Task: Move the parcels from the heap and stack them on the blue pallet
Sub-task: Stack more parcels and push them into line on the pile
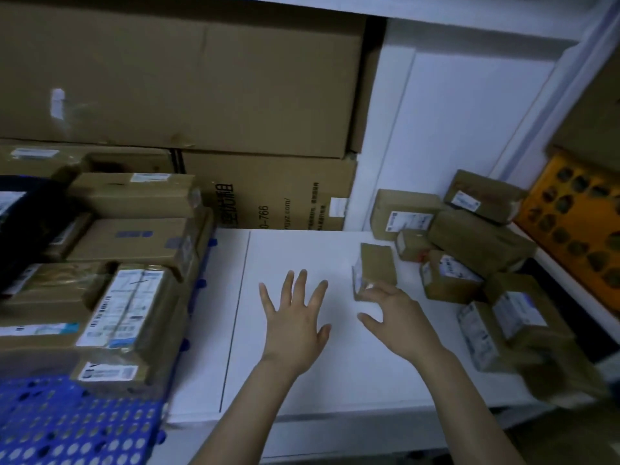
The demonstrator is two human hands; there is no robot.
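A heap of small brown parcels (476, 243) with white labels lies at the right on the white floor. One small parcel (375, 270) stands apart at the heap's left edge. My right hand (392, 313) reaches to it, fingertips touching its near side, thumb spread wide. My left hand (295, 317) hovers flat over the floor with its fingers spread, holding nothing. On the left, several parcels (131, 297) are stacked on the blue pallet (67, 427), whose perforated top shows at the bottom left.
Large cardboard cartons (188, 78) stand against the back wall behind the pallet. An orange perforated crate (577, 226) sits at the far right beside the heap. A white floor panel (302, 256) lies between the pallet and the heap.
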